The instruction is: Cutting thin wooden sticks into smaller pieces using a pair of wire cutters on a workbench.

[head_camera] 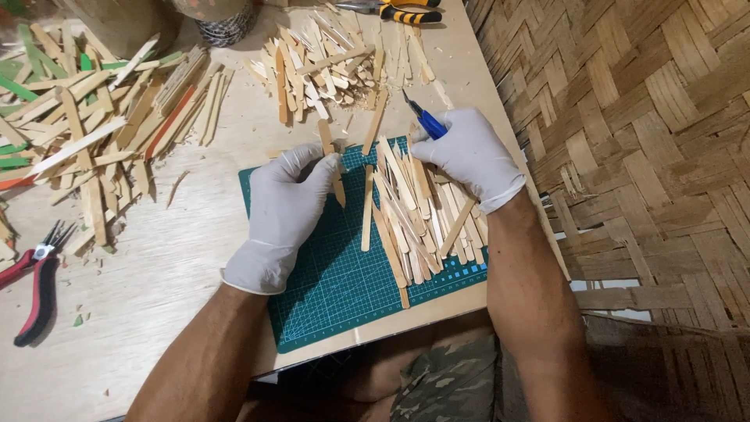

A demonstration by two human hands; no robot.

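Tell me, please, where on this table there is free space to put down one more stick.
Bare wood lies between the red-handled pliers and the green cutting mat; the mat's near left part below the left hand is also free. It is crowded under the right hand, at the stick pile, and along the far left heap.

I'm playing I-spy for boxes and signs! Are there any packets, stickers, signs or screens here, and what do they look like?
No packets, stickers, signs or screens show.
The nearest thing to a printed surface is the cutting mat: a dark green rectangle under both hands, covered in a pale grid with small blue squares near its lower right corner.
The left hand presses a wooden stick on it.
The right hand holds a blue-handled knife.
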